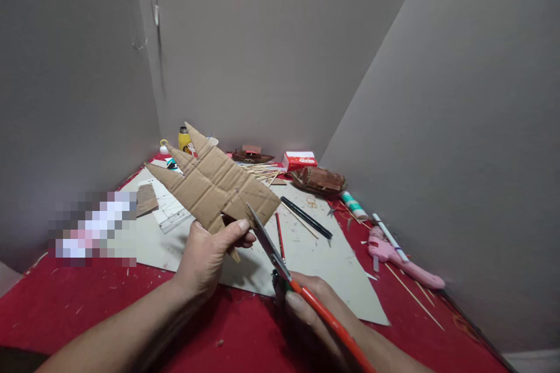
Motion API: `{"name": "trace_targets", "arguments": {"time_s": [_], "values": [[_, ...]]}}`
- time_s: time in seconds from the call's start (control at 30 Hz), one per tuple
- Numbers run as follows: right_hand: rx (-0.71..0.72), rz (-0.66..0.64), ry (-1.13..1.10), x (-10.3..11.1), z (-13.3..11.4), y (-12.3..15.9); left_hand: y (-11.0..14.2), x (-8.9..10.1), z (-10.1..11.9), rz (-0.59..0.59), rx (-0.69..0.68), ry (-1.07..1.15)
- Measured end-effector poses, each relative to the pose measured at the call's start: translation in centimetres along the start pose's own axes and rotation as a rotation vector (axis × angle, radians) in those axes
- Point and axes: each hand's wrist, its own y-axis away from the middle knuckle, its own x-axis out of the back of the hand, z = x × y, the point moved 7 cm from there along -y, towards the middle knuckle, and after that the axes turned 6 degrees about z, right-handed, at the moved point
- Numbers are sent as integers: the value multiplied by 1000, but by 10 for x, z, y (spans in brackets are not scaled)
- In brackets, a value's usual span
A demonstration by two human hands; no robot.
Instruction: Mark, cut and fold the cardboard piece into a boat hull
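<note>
My left hand is closed on the near end of a brown corrugated cardboard piece with pointed tips at its far end, held up above the table. My right hand grips orange-handled scissors. The grey blades point up and left, and their tips touch the cardboard's near edge beside my left thumb. Both hands hover over a grey sheet lying on the red tablecloth.
Grey partition boards wall in the desk on three sides. On the table lie a pink glue gun, a glue stick, a black pen, a red pencil, thin wooden sticks, a red box, brown model pieces and a yellow bottle.
</note>
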Motion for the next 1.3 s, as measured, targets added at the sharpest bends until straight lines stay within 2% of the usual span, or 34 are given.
{"name": "trace_targets", "arguments": {"time_s": [0.27,0.5,0.6,0.77,0.9,1.03,1.17,1.3], "values": [[-105,27,-51,-1,6,1,-1,-3,2,4,13,32],[-37,40,-14,0,8,1,-8,11,18,136,-60,85],[-41,16,2,0,6,-1,-12,13,18,136,-89,45],[35,-17,22,-3,-3,-3,-11,10,14,85,-130,-55],[-5,20,-77,-5,5,-2,-9,9,11,68,-141,-66],[-38,-10,-152,-11,10,2,-9,7,10,61,-137,-58],[-89,33,-207,-11,10,4,-9,7,10,66,-114,-36],[-47,33,-195,-11,10,3,-10,7,9,69,-100,-9]]}}
